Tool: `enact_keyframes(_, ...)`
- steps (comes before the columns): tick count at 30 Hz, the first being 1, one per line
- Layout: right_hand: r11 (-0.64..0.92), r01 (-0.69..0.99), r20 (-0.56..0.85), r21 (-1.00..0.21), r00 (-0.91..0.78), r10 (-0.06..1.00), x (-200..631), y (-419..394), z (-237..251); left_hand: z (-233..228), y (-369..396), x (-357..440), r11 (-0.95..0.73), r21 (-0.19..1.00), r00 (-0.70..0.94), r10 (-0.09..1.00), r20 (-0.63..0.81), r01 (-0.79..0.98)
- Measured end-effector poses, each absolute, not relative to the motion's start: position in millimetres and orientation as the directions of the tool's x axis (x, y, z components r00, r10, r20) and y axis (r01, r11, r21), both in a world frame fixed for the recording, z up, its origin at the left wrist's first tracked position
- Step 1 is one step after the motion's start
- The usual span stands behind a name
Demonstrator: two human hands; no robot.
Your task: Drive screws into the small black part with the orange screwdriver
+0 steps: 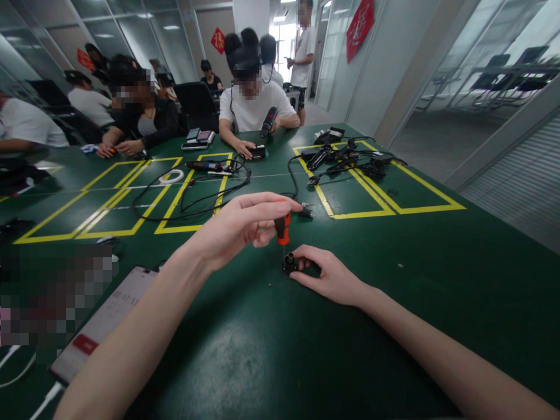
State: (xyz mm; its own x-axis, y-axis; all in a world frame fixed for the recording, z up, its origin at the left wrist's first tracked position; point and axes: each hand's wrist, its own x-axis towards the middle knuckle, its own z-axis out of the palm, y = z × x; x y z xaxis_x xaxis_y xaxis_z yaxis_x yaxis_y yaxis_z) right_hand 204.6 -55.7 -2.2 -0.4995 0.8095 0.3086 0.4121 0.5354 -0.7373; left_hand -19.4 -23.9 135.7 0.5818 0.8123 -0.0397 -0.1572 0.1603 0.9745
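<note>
My left hand (245, 227) is closed around the orange and black handle of a screwdriver (283, 230). The screwdriver stands upright, its thin shaft reaching down to a small black part (289, 266) with a round metal piece on top. With thumb and fingers, my right hand (326, 273) grips this part from the right and steadies it on the green table (341, 350). Exactly where the tip meets the part is too small to make out. A tiny loose piece (269, 285), perhaps a screw, lies on the table just in front of the part.
A phone (109, 315) with a white cable lies beneath my left forearm. Beyond my hands are a small black connector (305, 211), a looped black cable (192, 204), a white ring (171, 177) and a heap of black cables (341, 157). Across the table a person (256, 105) handles a dark tool.
</note>
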Motion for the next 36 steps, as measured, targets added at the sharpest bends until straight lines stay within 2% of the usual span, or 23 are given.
enact_keyframes(5,0.54,0.41,0.314,-0.735,-0.501,0.807,204.4,-55.8,-2.6,134.6,-21.4,-17.8,0.169,0.968,0.635,0.772,-0.011,-0.188)
enact_keyframes(14,0.541,0.417,0.31,-0.73,-0.503,0.807,204.9,-55.5,-2.8,135.8,-24.8,-17.7,0.144,0.978,0.567,0.823,-0.033,-0.153)
enact_keyframes(19,0.536,0.414,0.309,-0.735,-0.499,0.81,204.5,-55.4,-2.4,136.4,-23.5,-17.9,0.116,0.982,0.595,0.804,-0.004,-0.151)
enact_keyframes(23,0.54,0.413,0.313,-0.734,-0.5,0.808,205.4,-55.5,-3.0,134.6,-21.1,-17.3,0.166,0.966,0.624,0.781,-0.006,-0.199)
enact_keyframes(28,0.541,0.414,0.31,-0.732,-0.505,0.805,205.9,-55.6,-2.3,134.3,-22.4,-17.5,0.177,0.972,0.58,0.813,-0.055,-0.156)
enact_keyframes(36,0.534,0.406,0.306,-0.742,-0.503,0.808,205.1,-55.9,-1.5,136.9,-24.5,-17.1,0.141,0.979,0.587,0.809,-0.03,-0.144)
